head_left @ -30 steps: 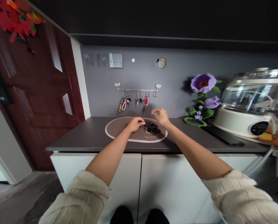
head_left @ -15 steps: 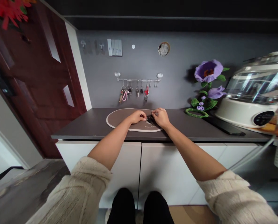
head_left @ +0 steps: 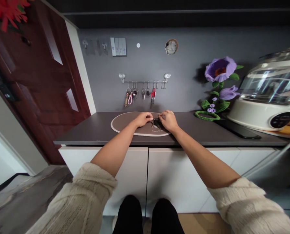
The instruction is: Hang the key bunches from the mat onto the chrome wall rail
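A dark bunch of keys (head_left: 156,122) lies on an oval brown mat (head_left: 125,123) on the dark grey counter (head_left: 91,131). My left hand (head_left: 143,118) has its fingers curled and pinches the left side of the bunch. My right hand (head_left: 168,120) is closed over the right side of the bunch and hides part of it. Both hands rest on the mat, close together. Above them a chrome hook rail (head_left: 144,81) on the grey wall carries several key bunches (head_left: 140,95), one with a pink strap and one with a red tag.
A dark red door (head_left: 37,81) stands at the left. A purple crocheted flower (head_left: 218,84) and a white appliance with a clear lid (head_left: 267,94) are on the right of the counter, beside a black phone (head_left: 242,134). White cabinet doors (head_left: 174,175) are below.
My right hand has come down from above the keys onto the bunch and closed on it. My left hand has stayed at the bunch. The view has tilted slightly upward.
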Motion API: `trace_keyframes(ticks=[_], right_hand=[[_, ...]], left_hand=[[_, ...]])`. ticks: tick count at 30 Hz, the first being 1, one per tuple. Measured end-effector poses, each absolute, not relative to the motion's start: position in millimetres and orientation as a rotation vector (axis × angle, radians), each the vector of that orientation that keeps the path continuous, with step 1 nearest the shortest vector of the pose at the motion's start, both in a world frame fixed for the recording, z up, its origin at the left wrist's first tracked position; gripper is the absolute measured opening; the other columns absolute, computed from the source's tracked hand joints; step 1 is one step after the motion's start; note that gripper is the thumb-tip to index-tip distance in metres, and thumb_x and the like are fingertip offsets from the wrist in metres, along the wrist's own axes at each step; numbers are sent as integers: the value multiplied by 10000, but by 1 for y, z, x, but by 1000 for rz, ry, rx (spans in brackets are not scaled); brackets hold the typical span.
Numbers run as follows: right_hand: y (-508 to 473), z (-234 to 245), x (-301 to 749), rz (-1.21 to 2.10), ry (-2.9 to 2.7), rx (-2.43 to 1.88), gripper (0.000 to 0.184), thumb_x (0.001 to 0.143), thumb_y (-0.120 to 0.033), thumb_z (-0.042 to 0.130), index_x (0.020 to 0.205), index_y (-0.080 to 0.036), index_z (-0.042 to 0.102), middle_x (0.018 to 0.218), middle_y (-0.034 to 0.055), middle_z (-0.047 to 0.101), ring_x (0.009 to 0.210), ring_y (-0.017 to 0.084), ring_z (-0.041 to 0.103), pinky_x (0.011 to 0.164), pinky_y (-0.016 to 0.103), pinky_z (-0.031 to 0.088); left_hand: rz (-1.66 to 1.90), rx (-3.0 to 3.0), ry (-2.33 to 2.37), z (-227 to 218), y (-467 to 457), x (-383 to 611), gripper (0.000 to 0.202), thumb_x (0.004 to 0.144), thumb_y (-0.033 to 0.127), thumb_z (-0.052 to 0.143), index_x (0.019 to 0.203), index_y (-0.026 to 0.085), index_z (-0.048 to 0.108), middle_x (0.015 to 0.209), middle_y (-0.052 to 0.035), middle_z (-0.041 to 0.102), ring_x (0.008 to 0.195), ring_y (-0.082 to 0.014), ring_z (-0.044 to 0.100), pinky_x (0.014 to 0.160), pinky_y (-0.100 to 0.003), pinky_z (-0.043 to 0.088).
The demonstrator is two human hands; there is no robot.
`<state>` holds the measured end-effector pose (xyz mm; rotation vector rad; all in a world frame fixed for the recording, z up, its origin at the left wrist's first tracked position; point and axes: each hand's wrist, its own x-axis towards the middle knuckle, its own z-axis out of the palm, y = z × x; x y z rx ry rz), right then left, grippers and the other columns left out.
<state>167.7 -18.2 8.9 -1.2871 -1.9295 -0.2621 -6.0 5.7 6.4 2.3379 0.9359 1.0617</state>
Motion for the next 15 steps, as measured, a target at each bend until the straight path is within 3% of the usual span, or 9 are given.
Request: trace_keyframes(ticks=[15], right_hand=[[-24, 14, 165, -237, -1960, -1208, 171, 758, -208, 474, 796, -185, 639, 854, 60, 590, 857, 188, 483, 812, 316, 356]], left_hand=[[1245, 1874, 857, 11, 3, -2, 201, 691, 310, 568, 730, 113, 554, 658, 1, 562, 605, -84, 484, 657, -250, 389]])
